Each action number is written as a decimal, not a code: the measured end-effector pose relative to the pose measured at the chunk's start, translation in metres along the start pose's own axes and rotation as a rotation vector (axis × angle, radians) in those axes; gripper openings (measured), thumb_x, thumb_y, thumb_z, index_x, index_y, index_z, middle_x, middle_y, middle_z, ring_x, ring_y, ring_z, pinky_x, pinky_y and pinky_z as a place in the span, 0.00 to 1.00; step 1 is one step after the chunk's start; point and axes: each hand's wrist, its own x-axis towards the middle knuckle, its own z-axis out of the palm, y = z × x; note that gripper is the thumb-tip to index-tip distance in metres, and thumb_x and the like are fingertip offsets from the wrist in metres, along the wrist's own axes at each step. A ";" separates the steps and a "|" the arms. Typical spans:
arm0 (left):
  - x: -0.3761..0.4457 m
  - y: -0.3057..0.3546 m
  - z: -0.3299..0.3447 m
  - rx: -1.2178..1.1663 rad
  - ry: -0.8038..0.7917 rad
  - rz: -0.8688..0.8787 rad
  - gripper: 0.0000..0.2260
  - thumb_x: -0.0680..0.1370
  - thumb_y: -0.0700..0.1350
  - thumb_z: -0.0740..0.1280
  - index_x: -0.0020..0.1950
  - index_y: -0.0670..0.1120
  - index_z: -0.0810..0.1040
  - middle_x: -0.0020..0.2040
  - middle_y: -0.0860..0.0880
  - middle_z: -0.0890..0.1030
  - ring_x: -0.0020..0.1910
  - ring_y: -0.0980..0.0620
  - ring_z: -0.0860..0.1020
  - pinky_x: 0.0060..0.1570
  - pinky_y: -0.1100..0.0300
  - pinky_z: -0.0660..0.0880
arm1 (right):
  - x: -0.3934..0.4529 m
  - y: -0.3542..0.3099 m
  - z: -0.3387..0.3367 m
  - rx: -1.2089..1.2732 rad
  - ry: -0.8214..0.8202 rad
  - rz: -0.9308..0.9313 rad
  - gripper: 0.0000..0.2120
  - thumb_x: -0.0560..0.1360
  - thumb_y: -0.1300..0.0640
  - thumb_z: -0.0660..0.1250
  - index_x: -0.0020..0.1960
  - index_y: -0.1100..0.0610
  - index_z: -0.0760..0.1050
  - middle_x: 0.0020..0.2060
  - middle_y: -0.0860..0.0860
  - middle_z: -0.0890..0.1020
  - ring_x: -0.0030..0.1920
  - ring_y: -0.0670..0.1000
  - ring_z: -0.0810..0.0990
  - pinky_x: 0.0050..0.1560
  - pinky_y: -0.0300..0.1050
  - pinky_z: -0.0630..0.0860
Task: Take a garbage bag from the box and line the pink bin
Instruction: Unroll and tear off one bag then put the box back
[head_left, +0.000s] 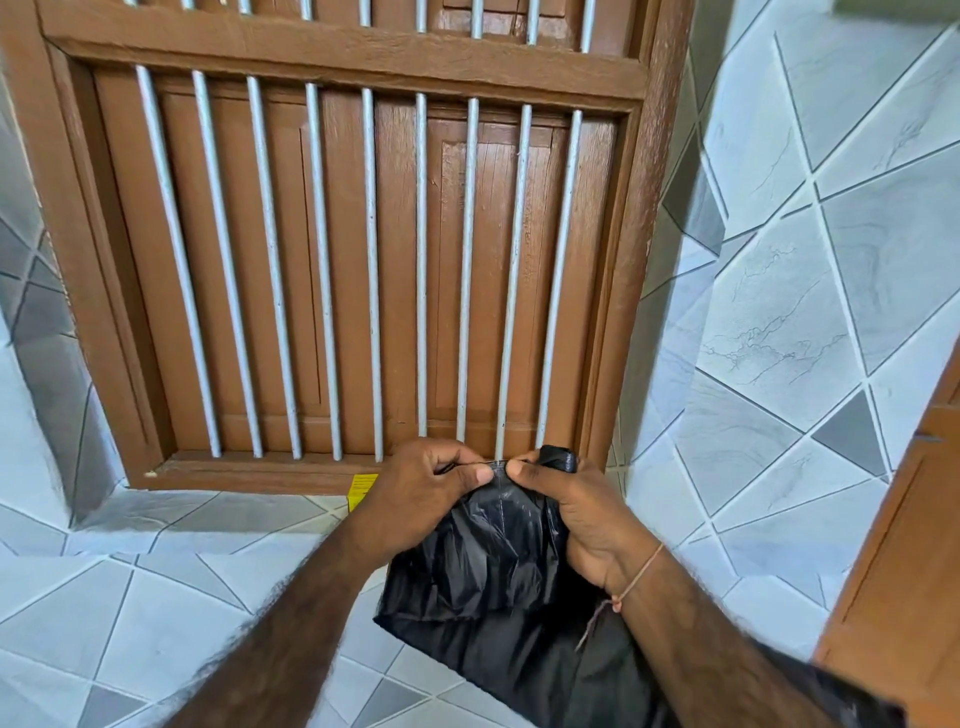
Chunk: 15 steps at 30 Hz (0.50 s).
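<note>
A black garbage bag (488, 571) hangs crumpled between my two hands, low in the middle of the head view. My left hand (421, 499) pinches the bag's top edge with thumb and fingers. My right hand (571, 514) pinches the same edge right beside it, with a bunched bit of the bag sticking out above its fingers. A small yellow corner of a box (361, 491) shows behind my left hand on the floor. The pink bin is not in view.
A brown wooden door (363, 249) with grey metal bars stands straight ahead. Grey and white tiles (779, 338) cover the walls on both sides and the floor below. Another brown wooden edge (909, 571) rises at the lower right.
</note>
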 end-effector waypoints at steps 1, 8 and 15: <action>0.000 0.000 0.001 -0.005 0.029 0.003 0.05 0.76 0.42 0.70 0.42 0.44 0.84 0.36 0.52 0.85 0.36 0.59 0.81 0.37 0.68 0.75 | 0.001 0.000 0.001 0.020 -0.001 -0.002 0.13 0.60 0.64 0.77 0.43 0.64 0.80 0.43 0.65 0.83 0.40 0.58 0.84 0.45 0.51 0.82; -0.002 0.000 0.009 -0.008 0.179 0.015 0.07 0.76 0.43 0.70 0.40 0.43 0.84 0.38 0.47 0.85 0.36 0.57 0.80 0.38 0.65 0.75 | 0.007 -0.002 0.003 0.085 0.023 0.017 0.12 0.62 0.64 0.76 0.44 0.62 0.80 0.43 0.64 0.82 0.42 0.60 0.83 0.51 0.57 0.80; -0.005 -0.007 -0.024 -0.080 0.223 -0.071 0.08 0.77 0.47 0.69 0.40 0.47 0.84 0.36 0.50 0.85 0.35 0.54 0.82 0.37 0.61 0.77 | 0.014 -0.019 -0.025 0.182 0.144 -0.048 0.04 0.71 0.65 0.72 0.44 0.60 0.79 0.36 0.58 0.83 0.34 0.56 0.83 0.38 0.51 0.80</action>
